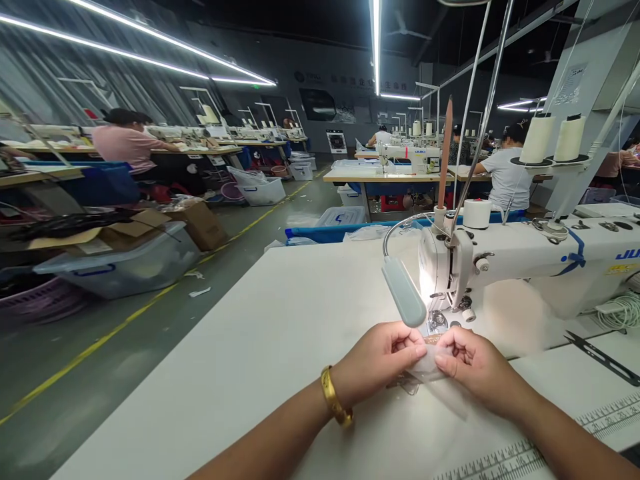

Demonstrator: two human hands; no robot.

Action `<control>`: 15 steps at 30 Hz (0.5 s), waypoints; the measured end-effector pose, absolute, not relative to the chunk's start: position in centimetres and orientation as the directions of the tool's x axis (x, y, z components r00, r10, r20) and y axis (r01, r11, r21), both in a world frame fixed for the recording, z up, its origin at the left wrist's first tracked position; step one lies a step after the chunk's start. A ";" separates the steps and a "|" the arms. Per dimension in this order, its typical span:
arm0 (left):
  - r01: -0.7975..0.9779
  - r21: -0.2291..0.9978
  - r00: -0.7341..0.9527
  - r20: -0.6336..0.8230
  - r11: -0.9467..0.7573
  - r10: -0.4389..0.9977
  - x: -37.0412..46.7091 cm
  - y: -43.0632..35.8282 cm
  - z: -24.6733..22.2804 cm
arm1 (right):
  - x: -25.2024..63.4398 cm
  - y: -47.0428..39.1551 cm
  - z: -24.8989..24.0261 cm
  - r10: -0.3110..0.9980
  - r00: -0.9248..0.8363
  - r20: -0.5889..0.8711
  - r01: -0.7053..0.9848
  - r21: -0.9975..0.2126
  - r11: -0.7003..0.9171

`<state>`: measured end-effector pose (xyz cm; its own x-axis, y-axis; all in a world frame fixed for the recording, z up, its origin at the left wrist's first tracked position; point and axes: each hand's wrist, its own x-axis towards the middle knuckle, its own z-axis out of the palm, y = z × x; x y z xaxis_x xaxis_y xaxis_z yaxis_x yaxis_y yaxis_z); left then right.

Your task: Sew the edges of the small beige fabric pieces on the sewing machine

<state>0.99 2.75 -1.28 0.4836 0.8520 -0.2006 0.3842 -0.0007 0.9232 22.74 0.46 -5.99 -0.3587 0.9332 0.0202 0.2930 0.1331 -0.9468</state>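
Just in front of the needle area of a white sewing machine point(520, 257), both hands pinch a small piece of sheer whitish fabric point(429, 363). My left hand point(383, 357), with a gold bracelet at the wrist, grips its left side between thumb and fingers. On the right side, the fingers of my right hand point(467, 360) are closed on the same fabric. A brownish strip shows between the fingertips, close to the presser foot point(437, 323). The grey-green lamp point(404, 291) hangs just above the hands and lights the spot.
Black thread snips point(605, 359) lie at the right, above a clear ruler point(505, 463) under my right forearm. A pencil point(445, 153) stands upright on the machine. Thread cones point(536, 138) are behind it. People sit at other tables; plastic bins point(125, 260) stand on the floor at left.
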 end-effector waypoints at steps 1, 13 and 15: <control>0.384 0.923 0.478 -0.202 0.003 0.855 0.9 2.8 -1.3 | 22.7 0.4 -5.9 0.936 -0.351 0.021 0.299 -0.945 0.133; 0.336 0.935 0.456 -0.266 0.112 0.850 1.0 2.6 -1.2 | 22.6 0.2 -5.2 0.948 -0.313 0.051 0.309 -0.939 0.153; 0.350 0.932 0.450 -0.257 0.096 0.855 0.9 2.6 -1.3 | 22.7 0.2 -5.3 0.950 -0.305 0.059 0.319 -0.934 0.160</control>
<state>0.90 2.60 -1.27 0.4504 0.8549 -0.2574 0.3505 0.0959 0.9316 22.68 0.22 -5.34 -0.3053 0.9504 0.0590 0.3192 0.1605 -0.9340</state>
